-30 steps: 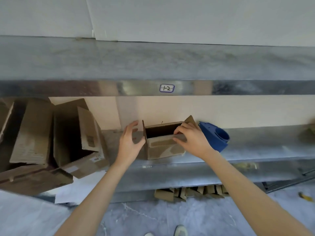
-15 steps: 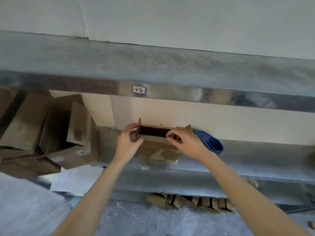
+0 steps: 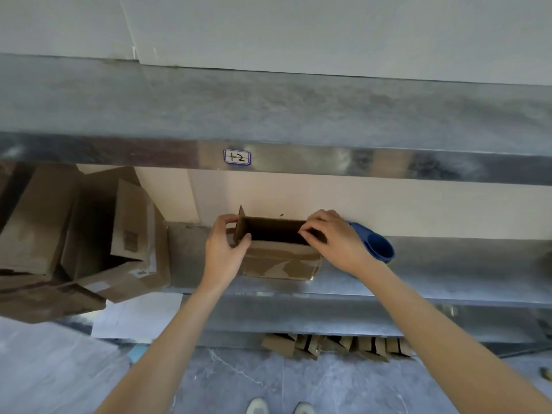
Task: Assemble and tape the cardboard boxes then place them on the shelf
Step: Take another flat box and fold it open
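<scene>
A small brown cardboard box (image 3: 279,262) with its top open stands on the metal shelf (image 3: 433,273), tape showing on its front face. My left hand (image 3: 224,252) grips the upright left flap, thumb in front and fingers behind it. My right hand (image 3: 334,242) curls its fingers over the right end of the box at the top edge and covers the right flap.
A blue tape dispenser (image 3: 378,245) lies just right of the box, behind my right hand. Larger open cardboard boxes (image 3: 98,234) crowd the shelf's left end. An upper shelf (image 3: 268,115) carries a label (image 3: 237,157). Flat cardboard pieces (image 3: 334,346) lie on the floor below.
The right flap, visible sticking up earlier, is now under my right hand. My left hand has closed round the left flap. The box has stayed on the shelf while my view shifted.
</scene>
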`<state>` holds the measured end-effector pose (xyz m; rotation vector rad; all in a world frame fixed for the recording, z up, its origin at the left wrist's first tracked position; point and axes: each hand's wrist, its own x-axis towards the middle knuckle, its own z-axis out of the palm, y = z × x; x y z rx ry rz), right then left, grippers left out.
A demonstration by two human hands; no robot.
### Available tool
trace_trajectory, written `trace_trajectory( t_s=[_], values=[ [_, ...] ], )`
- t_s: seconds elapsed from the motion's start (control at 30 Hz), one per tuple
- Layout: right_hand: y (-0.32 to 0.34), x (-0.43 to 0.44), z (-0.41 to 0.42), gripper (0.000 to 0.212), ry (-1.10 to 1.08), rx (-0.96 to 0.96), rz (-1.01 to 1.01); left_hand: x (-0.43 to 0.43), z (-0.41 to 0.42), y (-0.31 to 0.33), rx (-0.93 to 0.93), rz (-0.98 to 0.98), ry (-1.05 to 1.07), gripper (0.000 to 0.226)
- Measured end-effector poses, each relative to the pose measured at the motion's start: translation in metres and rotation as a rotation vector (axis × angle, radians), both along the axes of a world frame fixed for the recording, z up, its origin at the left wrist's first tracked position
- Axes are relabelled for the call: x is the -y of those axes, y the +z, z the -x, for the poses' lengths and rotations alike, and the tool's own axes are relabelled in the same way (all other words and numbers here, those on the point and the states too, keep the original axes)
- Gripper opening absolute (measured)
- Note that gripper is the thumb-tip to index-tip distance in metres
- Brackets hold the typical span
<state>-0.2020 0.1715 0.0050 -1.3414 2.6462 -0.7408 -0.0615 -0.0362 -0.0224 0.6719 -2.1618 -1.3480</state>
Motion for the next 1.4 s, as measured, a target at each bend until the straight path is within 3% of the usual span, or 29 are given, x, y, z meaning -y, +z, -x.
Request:
trace_trajectory(
  t_s=[0.2,0.37,0.53,0.7,1.1,1.4],
  values=[
    [-0.006,-0.002,0.009,0.018,-0.105,-0.138,-0.029,-0.001,-0.018,-0.006,-0.033,-0.068,-0.099,0.044],
    [-0.009,-0.002,0.015,0.028,-0.166,-0.070,0.016,0.003,-0.027,-0.012,-0.008,-0.012,-0.170,0.054],
    [-0.010,0.002,0.020,0.035,-0.217,0.056,0.089,0.004,-0.030,-0.022,0.128,0.210,-0.359,0.045],
    [-0.006,0.003,0.013,0.035,-0.267,0.157,0.269,0.006,-0.019,-0.021,0.182,0.210,-0.350,0.041],
    [-0.005,-0.003,-0.011,0.035,-0.229,0.210,0.476,0.025,0.002,-0.014,0.291,0.255,-0.497,0.084],
    [-0.008,-0.010,-0.011,0.030,-0.275,0.205,0.464,0.030,0.012,-0.013,0.276,0.230,-0.513,0.090]
  ],
)
